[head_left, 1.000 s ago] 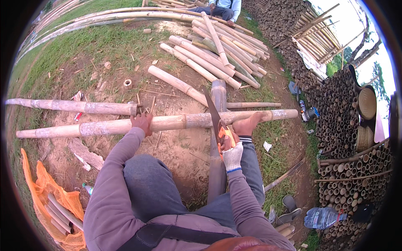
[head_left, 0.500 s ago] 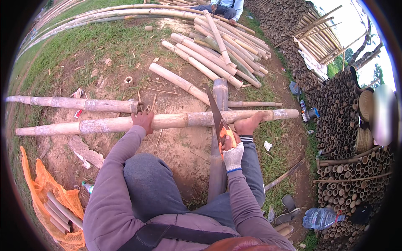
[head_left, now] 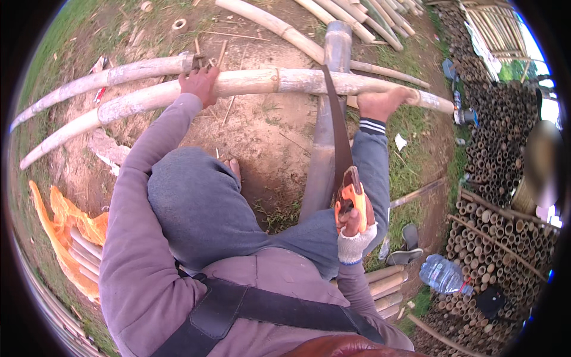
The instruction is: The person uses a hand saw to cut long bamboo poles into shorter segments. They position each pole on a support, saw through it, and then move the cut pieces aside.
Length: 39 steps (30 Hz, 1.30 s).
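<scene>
A long pale bamboo pole (head_left: 247, 83) lies crosswise before me, over a thicker grey bamboo log (head_left: 322, 138). My left hand (head_left: 200, 86) grips the pole left of its middle, fingers curled over the far side. My right hand (head_left: 354, 221), in a white glove with bare fingers, is closed round the orange handle of a handsaw (head_left: 340, 131). The saw's dark blade points away from me, its tip end at the pole just left of the crossing. My bare right foot (head_left: 383, 103) presses on the pole right of the blade.
Another bamboo pole (head_left: 131, 72) lies beyond on the left. An orange mesh sack (head_left: 55, 220) with bamboo pieces is at the lower left. Cut bamboo is stacked (head_left: 488, 238) along the right, near a large plastic bottle (head_left: 443, 275) and grey sandals (head_left: 407, 253).
My right hand has drawn the saw back toward my body, so more blade shows on the near side of the pole. My left hand stays on the pole. The view has tilted downward.
</scene>
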Available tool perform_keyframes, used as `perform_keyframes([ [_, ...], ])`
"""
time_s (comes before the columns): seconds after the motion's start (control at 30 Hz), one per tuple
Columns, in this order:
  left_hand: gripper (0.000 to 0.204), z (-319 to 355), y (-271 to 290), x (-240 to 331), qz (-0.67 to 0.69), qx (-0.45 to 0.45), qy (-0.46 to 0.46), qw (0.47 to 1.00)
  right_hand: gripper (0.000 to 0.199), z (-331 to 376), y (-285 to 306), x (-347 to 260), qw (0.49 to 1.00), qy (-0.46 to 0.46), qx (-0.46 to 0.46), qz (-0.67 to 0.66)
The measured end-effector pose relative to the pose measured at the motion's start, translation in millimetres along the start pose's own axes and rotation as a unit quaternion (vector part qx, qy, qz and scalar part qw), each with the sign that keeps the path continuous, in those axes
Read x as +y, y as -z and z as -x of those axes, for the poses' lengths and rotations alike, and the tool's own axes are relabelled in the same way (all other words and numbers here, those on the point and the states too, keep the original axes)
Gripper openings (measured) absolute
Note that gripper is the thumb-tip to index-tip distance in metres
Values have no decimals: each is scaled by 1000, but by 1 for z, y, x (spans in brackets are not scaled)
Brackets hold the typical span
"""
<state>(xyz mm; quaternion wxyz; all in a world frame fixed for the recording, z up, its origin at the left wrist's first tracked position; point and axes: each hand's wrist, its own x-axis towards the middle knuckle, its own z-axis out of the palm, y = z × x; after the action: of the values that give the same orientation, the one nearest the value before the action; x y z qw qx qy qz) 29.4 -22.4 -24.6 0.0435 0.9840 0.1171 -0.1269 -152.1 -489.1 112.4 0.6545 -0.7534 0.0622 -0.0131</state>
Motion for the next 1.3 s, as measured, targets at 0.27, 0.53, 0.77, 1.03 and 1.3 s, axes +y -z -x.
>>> perform_keyframes([
  [0.27, 78, -5, 25, 20, 1, -23, -23, 999, 36, -183, -78, 25, 993, 94, 11, 67],
  [0.53, 77, 6, 13, 4, 14, -8, -3, 1000, 57, -6, 12, 20, 999, 18, -13, 38],
  [0.77, 75, -6, 21, 25, 11, -37, -19, 999, 32, -162, -69, 30, 997, 76, 11, 4],
  [1.03, 77, 1, 13, 12, -3, -40, -1, 999, 56, -29, 0, 33, 999, 38, -12, 23],
  [1.3, 81, -3, 19, 27, -4, -44, -9, 999, 38, -174, -40, 67, 996, 81, -17, 15],
])
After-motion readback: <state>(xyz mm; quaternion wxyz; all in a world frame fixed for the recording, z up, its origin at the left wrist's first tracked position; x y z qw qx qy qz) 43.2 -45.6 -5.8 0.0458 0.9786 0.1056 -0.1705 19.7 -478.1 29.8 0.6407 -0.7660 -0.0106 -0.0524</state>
